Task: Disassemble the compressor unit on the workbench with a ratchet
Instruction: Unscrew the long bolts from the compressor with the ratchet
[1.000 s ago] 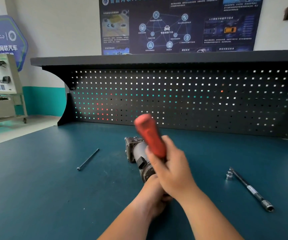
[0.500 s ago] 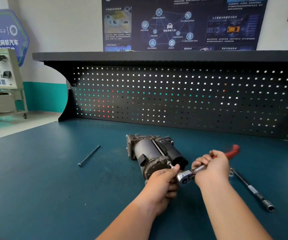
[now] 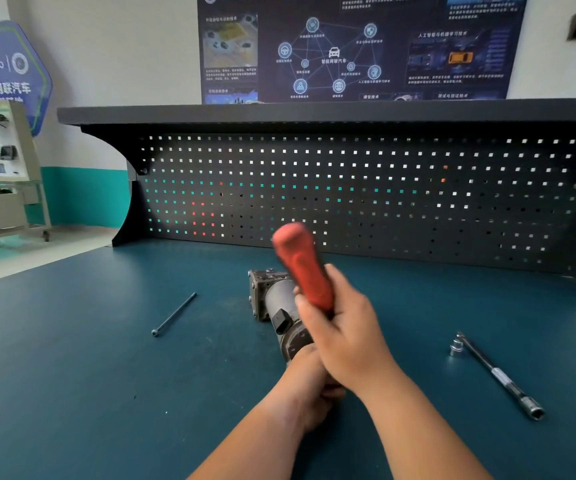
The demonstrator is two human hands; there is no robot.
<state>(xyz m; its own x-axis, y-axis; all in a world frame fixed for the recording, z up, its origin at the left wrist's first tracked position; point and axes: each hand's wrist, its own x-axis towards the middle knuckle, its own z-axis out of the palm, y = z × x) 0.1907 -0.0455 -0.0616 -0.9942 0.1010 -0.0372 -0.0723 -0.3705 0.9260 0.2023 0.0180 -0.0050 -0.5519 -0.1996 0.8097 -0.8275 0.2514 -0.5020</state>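
Right hand [image 3: 345,337] is clenched round the ratchet [image 3: 302,268], swung back up from its right: another loosening stroke is judged begun. Left hand [image 3: 309,389] beneath: grip cannot be told.

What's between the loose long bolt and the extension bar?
Head view: the compressor unit, the left hand at its near end, the right hand gripping the ratchet.

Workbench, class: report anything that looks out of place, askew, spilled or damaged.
Nothing spilled or visibly damaged. One long bolt lies loose, left of the compressor; a socket and an extension bar lie to its right. The right hand grips the ratchet, whose red handle is blurred.
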